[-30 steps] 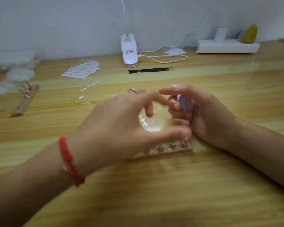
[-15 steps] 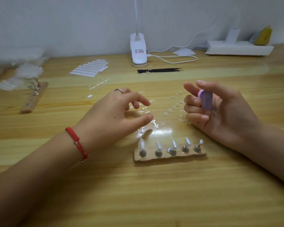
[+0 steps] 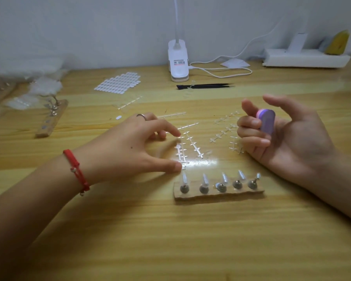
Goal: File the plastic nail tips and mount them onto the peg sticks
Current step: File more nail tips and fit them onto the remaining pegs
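Note:
A small wooden block (image 3: 219, 194) lies in front of me with several metal peg sticks (image 3: 221, 186) standing in it, most topped by clear nail tips (image 3: 205, 178). Behind it, clear plastic sprues (image 3: 195, 147) with nail tips lie scattered on the table. My left hand (image 3: 134, 147) hovers low over the left sprues, thumb and fingers spread, the thumb tip beside a strip; it holds nothing that I can see. My right hand (image 3: 288, 134) is raised palm-up at the right, its curled fingers gripping a purple and pink nail file block (image 3: 266, 122).
Black tweezers (image 3: 205, 86), a white clip lamp base (image 3: 178, 61) with its cable, and a white sheet of adhesive tabs (image 3: 118, 83) lie further back. A second wooden peg block (image 3: 52, 118) and plastic bags sit at the left. A power strip (image 3: 304, 58) is at the back right.
Both hands came apart from above the peg block. My left hand moved left and lower toward the sprues; my right hand drew back to the right with the file, uncovering the pegs.

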